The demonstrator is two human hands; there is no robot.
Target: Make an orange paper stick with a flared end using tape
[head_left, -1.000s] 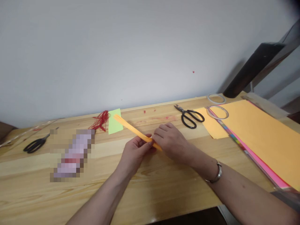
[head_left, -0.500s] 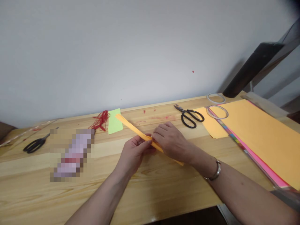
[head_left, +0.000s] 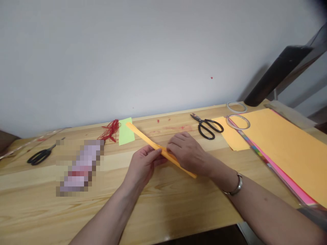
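Observation:
A narrow folded strip of orange paper point(head_left: 143, 136) slants across the middle of the view, held above the table. My left hand point(head_left: 145, 163) pinches it near its middle, thumb on top and fingers underneath. My right hand point(head_left: 187, 151) grips the same strip just to the right, its fingers bent over the far edge; the fingertips are partly hidden. The strip's lower end sticks out below my right hand. Beyond its upper end lies a light green piece of paper point(head_left: 126, 134) on the table.
Black-handled scissors point(head_left: 208, 127) lie behind my right hand, another pair point(head_left: 42, 156) far left. Red string point(head_left: 111, 131) is bunched near the wall. Two tape rolls point(head_left: 238, 121) sit by stacked orange sheets point(head_left: 283, 143). A dark cylinder point(head_left: 277, 76) leans at the right. A blurred-out item point(head_left: 83, 166) lies left.
My left thumb has slid slightly left along the strip, and more of the strip shows between my hands. The view has shifted a little.

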